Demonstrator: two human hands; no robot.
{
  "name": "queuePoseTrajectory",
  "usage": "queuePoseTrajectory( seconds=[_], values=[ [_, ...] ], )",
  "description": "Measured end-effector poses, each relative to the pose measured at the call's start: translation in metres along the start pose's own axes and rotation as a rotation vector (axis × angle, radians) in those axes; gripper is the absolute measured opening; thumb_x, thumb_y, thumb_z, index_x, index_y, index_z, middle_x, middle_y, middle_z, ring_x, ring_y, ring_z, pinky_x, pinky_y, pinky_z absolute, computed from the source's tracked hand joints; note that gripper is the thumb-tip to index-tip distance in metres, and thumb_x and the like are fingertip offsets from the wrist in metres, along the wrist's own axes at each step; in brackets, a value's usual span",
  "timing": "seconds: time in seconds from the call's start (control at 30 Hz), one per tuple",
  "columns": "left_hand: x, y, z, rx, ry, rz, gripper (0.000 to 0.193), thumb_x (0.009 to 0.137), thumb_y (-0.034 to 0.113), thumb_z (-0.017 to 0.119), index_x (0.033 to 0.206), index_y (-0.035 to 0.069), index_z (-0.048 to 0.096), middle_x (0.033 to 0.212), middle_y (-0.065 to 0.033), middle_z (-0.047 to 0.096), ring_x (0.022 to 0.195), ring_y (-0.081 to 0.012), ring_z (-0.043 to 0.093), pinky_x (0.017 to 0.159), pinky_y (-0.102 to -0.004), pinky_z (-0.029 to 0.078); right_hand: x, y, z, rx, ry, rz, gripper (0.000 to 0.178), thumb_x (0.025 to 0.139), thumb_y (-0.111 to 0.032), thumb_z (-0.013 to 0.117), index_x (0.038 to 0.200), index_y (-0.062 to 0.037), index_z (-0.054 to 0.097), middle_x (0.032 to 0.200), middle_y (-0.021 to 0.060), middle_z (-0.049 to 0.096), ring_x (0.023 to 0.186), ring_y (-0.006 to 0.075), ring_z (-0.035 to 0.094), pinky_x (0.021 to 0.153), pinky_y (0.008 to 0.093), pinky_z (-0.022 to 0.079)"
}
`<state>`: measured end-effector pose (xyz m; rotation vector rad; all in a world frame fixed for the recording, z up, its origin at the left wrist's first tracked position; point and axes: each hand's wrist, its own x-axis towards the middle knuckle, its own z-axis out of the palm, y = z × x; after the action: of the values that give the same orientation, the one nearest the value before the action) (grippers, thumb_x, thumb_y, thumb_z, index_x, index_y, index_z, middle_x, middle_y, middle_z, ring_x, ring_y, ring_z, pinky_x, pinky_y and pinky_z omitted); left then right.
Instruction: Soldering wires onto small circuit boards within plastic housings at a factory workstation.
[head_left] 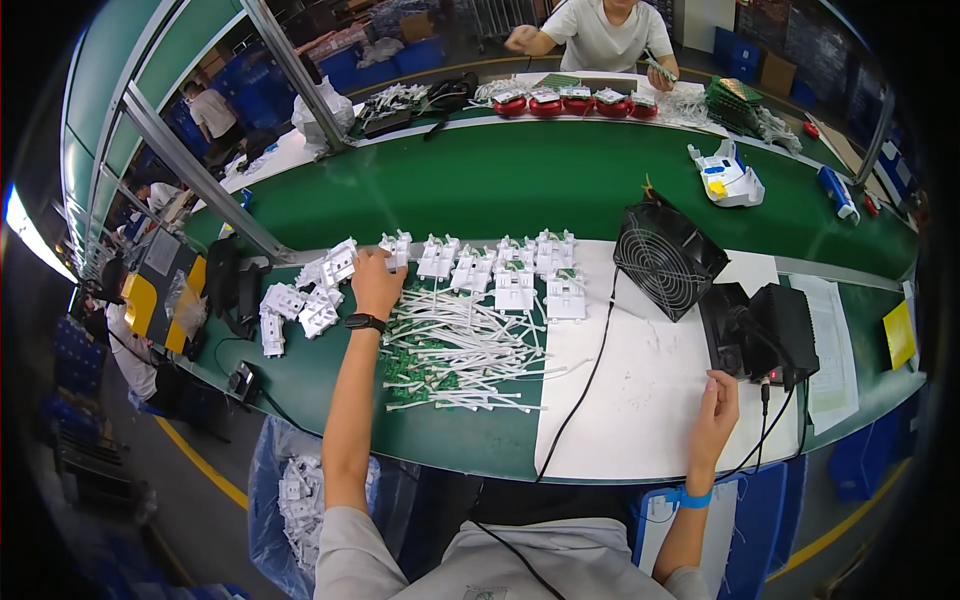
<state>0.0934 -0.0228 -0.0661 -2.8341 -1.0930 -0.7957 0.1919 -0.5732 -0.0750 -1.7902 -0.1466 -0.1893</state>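
My left hand (pixel 378 282) reaches to the far edge of the green bench, its fingers closed on a small white plastic housing (pixel 396 246). To its left lies a loose pile of similar white housings (pixel 320 308); to its right, several white housings (pixel 514 288) with small green boards stand in rows. Just below them, white cables (pixel 465 345) are spread over green circuit boards (pixel 398 372). My right hand (pixel 714 412) rests at the right side of a white sheet (pixel 625 400), fingers loosely apart and holding nothing, near a black box (pixel 782 335) with cables.
A black fan with a wire guard (pixel 668 258) stands tilted on the sheet's far part. Beyond runs a green conveyor belt (pixel 480 190) carrying a white casing (pixel 728 178). Across it sits a co-worker (pixel 610 35). A bag-lined bin (pixel 300 500) of white parts is below left.
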Motion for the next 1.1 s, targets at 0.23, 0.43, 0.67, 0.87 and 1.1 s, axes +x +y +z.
queuePoseTrajectory(
  seconds=[0.23,0.43,0.67,0.87,1.1],
  values=[
    [-0.004,0.003,0.004,0.081,-0.083,0.035,0.040,0.085,0.013,0.071,0.125,0.009,0.065,0.096,-0.0170,0.073,0.090,-0.0384,0.070,0.078,-0.0496,0.057,0.000,0.000,-0.002,-0.014,-0.058,0.014,0.017,0.107,-0.013,0.052,0.111,-0.0007,0.063,0.084,-0.0028,0.055,0.078,0.0048,0.045,0.071,0.0223,0.036],
    [-0.004,0.013,-0.003,0.049,-0.011,0.024,0.033,0.088,0.005,0.062,0.120,0.011,0.067,0.092,-0.0178,0.073,0.086,-0.0395,0.070,0.072,-0.0513,0.056,0.000,0.007,-0.001,0.013,-0.042,-0.044,0.017,0.106,-0.014,0.053,0.112,-0.0025,0.065,0.079,-0.0010,0.055,0.073,0.0057,0.043,0.063,0.0256,0.032],
    [-0.006,0.017,-0.014,-0.251,-0.264,0.020,0.021,0.093,0.007,0.056,0.101,0.009,0.075,0.095,-0.0213,0.074,0.092,-0.0416,0.070,0.080,-0.0504,0.055,-0.001,0.007,-0.003,0.005,-0.046,-0.028,0.019,0.106,-0.015,0.053,0.110,-0.0018,0.066,0.083,0.0006,0.058,0.075,0.0062,0.046,0.066,0.0255,0.035],
    [-0.012,0.061,-0.028,-0.311,-0.327,-0.074,0.043,0.093,0.045,0.064,0.093,0.003,0.075,0.093,-0.0212,0.075,0.091,-0.0392,0.071,0.083,-0.0465,0.055,0.000,0.016,-0.007,0.030,-0.056,-0.010,0.019,0.107,-0.014,0.053,0.109,-0.0001,0.066,0.090,0.0024,0.061,0.081,0.0078,0.051,0.072,0.0249,0.040],
    [-0.026,0.098,-0.033,-0.106,-0.363,-0.076,0.081,0.071,0.081,0.071,0.081,0.000,0.067,0.081,-0.0163,0.071,0.079,-0.0320,0.071,0.073,-0.0402,0.054,-0.001,0.013,-0.005,0.044,-0.060,0.003,0.019,0.106,-0.013,0.053,0.108,0.0007,0.066,0.091,0.0028,0.062,0.083,0.0082,0.052,0.073,0.0246,0.041]
  ],
)
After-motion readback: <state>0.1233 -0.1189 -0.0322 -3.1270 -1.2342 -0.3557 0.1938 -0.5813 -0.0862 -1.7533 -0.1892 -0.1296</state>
